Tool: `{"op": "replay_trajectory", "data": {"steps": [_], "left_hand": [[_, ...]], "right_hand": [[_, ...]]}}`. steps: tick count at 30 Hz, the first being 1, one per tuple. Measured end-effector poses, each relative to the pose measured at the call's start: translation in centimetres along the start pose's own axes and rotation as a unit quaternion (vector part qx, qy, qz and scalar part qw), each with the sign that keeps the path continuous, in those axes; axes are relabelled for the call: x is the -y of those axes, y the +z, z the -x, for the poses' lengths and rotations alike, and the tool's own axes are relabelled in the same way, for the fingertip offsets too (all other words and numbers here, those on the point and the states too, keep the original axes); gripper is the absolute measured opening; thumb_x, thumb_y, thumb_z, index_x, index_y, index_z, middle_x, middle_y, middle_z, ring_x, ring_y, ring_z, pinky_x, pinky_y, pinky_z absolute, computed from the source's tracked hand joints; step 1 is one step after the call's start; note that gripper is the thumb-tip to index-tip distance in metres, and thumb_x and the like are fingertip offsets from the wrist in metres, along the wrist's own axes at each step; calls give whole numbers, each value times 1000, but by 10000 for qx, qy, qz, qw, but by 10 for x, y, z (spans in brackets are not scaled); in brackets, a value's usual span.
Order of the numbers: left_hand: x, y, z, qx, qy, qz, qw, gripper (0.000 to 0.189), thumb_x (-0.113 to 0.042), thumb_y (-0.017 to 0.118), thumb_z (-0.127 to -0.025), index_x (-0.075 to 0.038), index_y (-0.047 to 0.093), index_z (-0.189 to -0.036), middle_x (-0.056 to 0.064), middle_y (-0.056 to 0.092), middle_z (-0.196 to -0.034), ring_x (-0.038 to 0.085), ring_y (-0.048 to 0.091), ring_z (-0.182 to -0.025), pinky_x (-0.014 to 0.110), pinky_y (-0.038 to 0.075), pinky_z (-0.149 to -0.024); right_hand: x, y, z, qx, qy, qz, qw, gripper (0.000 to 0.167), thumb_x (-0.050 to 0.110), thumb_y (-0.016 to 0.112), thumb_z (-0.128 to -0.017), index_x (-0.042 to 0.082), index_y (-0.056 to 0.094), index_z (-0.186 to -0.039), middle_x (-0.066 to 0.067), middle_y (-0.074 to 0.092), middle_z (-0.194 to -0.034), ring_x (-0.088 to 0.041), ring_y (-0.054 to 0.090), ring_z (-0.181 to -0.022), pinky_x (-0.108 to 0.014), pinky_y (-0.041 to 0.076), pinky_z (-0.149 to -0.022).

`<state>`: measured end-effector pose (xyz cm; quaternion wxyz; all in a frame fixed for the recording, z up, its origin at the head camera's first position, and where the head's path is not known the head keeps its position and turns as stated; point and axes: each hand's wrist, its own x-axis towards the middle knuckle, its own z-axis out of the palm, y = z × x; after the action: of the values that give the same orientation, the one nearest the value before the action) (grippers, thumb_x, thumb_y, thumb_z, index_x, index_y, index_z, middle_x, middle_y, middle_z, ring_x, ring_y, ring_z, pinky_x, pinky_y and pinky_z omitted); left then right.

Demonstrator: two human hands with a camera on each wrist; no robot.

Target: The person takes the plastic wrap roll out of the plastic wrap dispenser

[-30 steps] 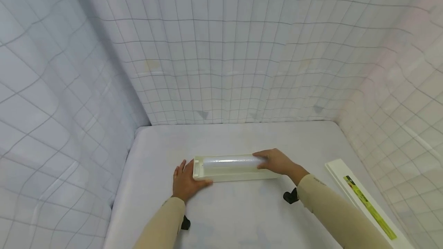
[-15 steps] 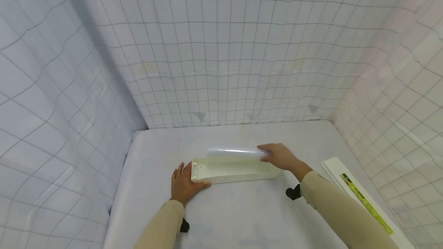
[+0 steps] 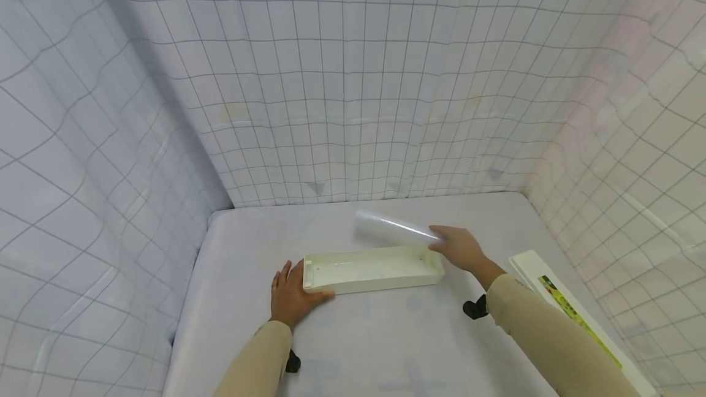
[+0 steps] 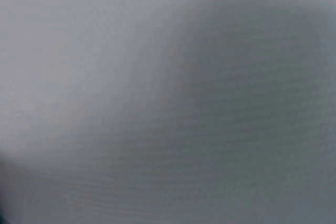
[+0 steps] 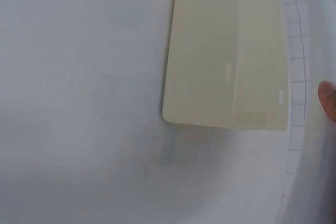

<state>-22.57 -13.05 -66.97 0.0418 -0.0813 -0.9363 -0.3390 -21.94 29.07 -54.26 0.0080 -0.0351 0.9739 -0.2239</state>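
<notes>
A shiny, translucent roll of cling film (image 3: 394, 224) tilts above the back edge of a long cream plastic box (image 3: 372, 287), its left end raised and farther back. My right hand (image 3: 462, 249) grips the roll's right end between thumb and fingers. In the right wrist view the roll (image 5: 315, 166) runs along the right edge, with a fingertip (image 5: 326, 98) on it, beside the box's outer wall (image 5: 210, 56). My left hand (image 3: 292, 298) holds the box's left end, thumb along the front wall. The left wrist view shows only blurred grey cloth.
On the right of the white-covered table (image 3: 353, 342) lies a long white lid-like piece (image 3: 529, 262) with a yellow-green label (image 3: 579, 320). White grid-patterned cloth (image 3: 353, 78) hangs behind and on both sides.
My right hand has lifted the roll out of the box, moving it back and right and tilting its left end up. The left hand stays on the box.
</notes>
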Motion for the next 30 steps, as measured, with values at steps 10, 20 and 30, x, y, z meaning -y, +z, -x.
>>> {"op": "replay_trajectory", "data": {"steps": [10,20,30], "left_hand": [[1,-1,0,-79,76,2,9999,115,-74,86,-60,-18,46,-152,6,55,-152,39,26,-154,61,12,-126],[0,-3,-2,-91,128,62,9999,114,-72,86,-60,-18,46,-152,7,55,-152,39,27,-154,62,12,-126],[2,-1,-2,-225,189,33,9996,114,-71,88,-59,-17,47,-151,8,56,-150,40,29,-152,62,14,-125]], "right_hand": [[-28,-3,4,-217,460,131,9986,56,32,63,-99,3,53,-147,-23,54,-149,-47,48,-139,-62,40,-116],[-59,7,16,-466,1113,-231,9924,58,31,63,-99,-3,51,-145,-28,52,-148,-51,49,-136,-64,42,-112],[-76,14,35,-461,1894,-357,9802,59,32,61,-100,-1,48,-147,-31,53,-145,-50,58,-124,-61,52,-95]]}}
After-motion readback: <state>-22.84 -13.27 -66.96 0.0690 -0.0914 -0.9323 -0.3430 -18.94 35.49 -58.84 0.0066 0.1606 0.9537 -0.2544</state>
